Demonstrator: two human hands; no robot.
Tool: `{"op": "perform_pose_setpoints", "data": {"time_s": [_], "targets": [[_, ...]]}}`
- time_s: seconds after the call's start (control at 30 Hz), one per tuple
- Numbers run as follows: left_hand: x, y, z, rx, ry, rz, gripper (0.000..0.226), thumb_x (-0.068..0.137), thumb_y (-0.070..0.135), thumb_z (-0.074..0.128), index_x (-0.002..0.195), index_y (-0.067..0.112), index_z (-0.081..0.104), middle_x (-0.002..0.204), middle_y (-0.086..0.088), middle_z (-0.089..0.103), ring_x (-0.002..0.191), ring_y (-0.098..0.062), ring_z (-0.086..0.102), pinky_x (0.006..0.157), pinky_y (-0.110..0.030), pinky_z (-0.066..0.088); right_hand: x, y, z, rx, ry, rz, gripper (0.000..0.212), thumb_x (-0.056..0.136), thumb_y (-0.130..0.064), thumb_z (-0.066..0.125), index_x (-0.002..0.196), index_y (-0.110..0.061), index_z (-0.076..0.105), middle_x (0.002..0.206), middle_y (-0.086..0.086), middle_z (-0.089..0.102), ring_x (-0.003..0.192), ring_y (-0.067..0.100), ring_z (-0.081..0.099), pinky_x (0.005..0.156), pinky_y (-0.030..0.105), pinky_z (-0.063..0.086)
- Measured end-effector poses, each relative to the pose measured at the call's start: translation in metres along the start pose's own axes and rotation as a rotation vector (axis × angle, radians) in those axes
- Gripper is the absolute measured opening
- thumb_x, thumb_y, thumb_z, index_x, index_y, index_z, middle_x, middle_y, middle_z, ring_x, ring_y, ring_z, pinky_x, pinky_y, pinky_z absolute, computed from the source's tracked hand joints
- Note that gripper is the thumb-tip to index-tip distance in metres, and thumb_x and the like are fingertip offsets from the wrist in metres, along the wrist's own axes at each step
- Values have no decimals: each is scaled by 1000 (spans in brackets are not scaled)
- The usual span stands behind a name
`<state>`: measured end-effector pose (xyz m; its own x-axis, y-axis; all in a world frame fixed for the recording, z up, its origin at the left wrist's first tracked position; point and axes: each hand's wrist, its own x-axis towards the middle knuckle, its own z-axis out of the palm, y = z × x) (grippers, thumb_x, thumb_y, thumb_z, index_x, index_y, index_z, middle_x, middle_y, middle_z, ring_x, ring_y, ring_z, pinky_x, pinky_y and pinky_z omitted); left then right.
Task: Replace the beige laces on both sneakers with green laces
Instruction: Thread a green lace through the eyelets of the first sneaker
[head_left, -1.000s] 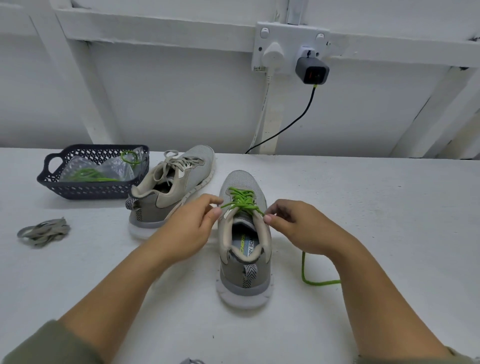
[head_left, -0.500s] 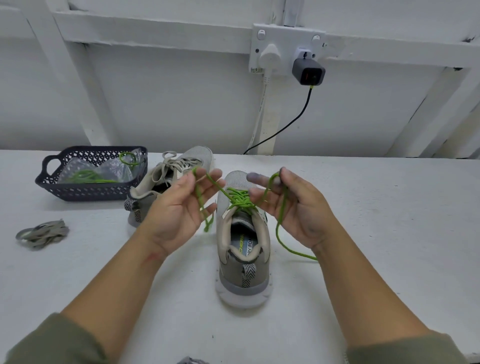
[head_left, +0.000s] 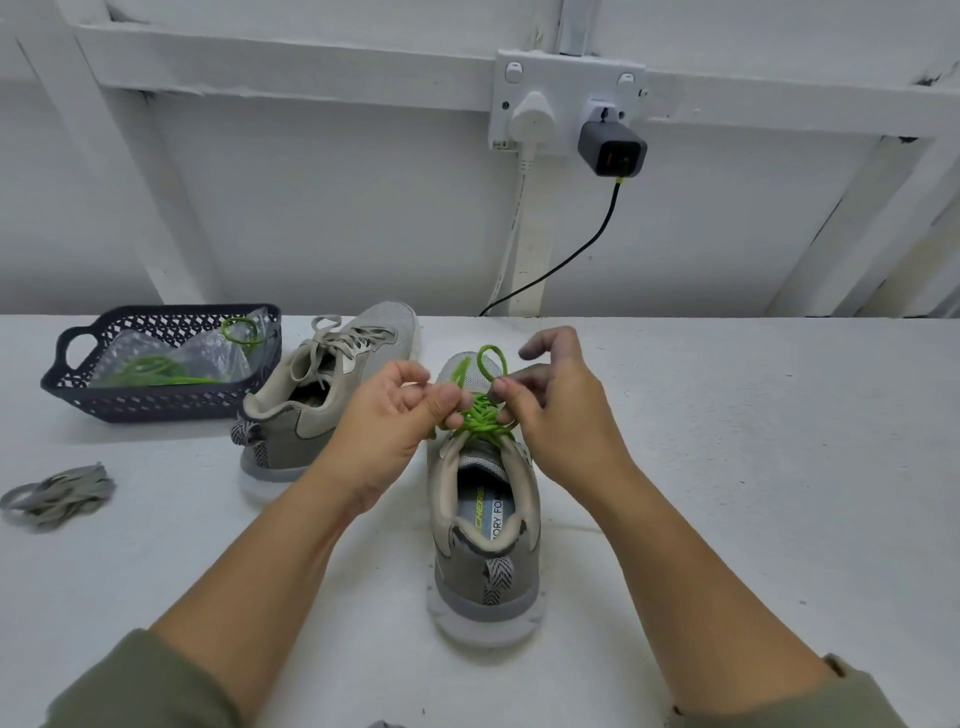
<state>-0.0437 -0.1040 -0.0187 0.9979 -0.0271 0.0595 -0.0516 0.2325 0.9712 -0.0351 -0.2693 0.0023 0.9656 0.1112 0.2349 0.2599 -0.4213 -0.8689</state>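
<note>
Upper of near sneaker = grey mesh cloth, matt; sole pale, smooth, rubbery-looking. The green lace = round woven cord, slight sheen. The basket = dark perforated plastic, matt; bag in it = clear crinkly plastic, glossy. The worktop: white, matt, sl. rough.

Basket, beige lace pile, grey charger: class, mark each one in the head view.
basket (head_left: 156, 406), head view, front wall.
beige lace pile (head_left: 58, 496), head view, middle of bundle.
grey charger (head_left: 612, 150), head view, front face.

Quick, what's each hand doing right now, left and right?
Left hand: fingers pinch the green lace over the near sneaker.
Right hand: fingers pinch the same green lace, by its loop.
</note>
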Motion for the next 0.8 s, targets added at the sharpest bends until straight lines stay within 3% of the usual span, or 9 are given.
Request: {"op": "perform_pose_setpoints", "data": {"time_s": [0.1, 0.23, 0.3, 0.43, 0.5, 0.6, 0.7, 0.8], "targets": [[1, -3, 2, -2, -18, 46, 20, 75, 17, 61, 94, 10, 60, 74, 0, 73, 64, -4, 65, 63, -15, 50, 5, 0, 4, -88, 88, -47, 6, 90, -18, 66, 96, -21, 66, 82, -8, 70, 74, 5, 66, 71, 20, 53], [3, -6, 3, -15, -33, 73, 18, 76, 18, 60, 92, 12, 65, 73, 3, 72, 70, -4, 65, 69, -17, 51, 3, 3, 11, -52, 63, -67, 16, 91, -12, 63, 99, -22, 74, 84, -15, 68, 82, 1, 65, 77, 18, 52], [4, -7, 3, -19, 4, 79, 24, 75, 17, 62, 99, 15, 61, 71, 2, 69, 67, -6, 63, 70, -20, 52, 2, 3, 13, 13, 19, -79, 21, 91, -8, 60, 97, -25, 70, 85, -16, 68, 82, -1, 64, 75, 15, 50], [5, -4, 0, -4, -8, 27, 48, 75, 18, 64, 120, 29, 52, 74, -4, 65, 67, -8, 62, 77, -23, 54, 2, 4, 11, 8, -27, -98, 30, 92, -9, 61, 89, -33, 43, 83, -10, 66, 77, 1, 62, 69, 16, 48], [5, -2, 1, 61, 4, 20, 33, 75, 21, 65, 108, 20, 64, 74, 1, 68, 66, -7, 61, 79, -29, 52, 2, 6, 10, -8, -38, -118, 33, 91, -10, 62, 87, -32, 38, 82, -7, 65, 76, 6, 62, 71, 23, 51], [4, -1, 5, 37, 107, -13, 25, 71, 26, 68, 91, 11, 67, 69, 4, 68, 61, -6, 60, 79, -33, 49, 0, 10, 8, -31, -58, -199, 31, 88, -11, 66, 86, -31, 42, 84, -7, 63, 80, 9, 63, 74, 26, 52], [5, 0, 7, 40, 143, -37, 20, 72, 22, 71, 87, 10, 66, 67, 3, 69, 59, -5, 60, 71, -25, 52, -3, 18, 10, -158, 23, -370, 25, 85, -5, 66, 103, -22, 64, 96, -7, 68, 90, 5, 61, 83, 16, 48], [4, 2, 9, 119, 132, -4, 12, 77, 13, 74, 85, 8, 66, 64, 0, 67, 57, -5, 61, 60, -16, 52, 0, 22, 14, -335, 119, -452, 28, 84, -5, 63, 111, -9, 70, 97, 3, 68, 88, 6, 58, 82, 6, 40]]}}
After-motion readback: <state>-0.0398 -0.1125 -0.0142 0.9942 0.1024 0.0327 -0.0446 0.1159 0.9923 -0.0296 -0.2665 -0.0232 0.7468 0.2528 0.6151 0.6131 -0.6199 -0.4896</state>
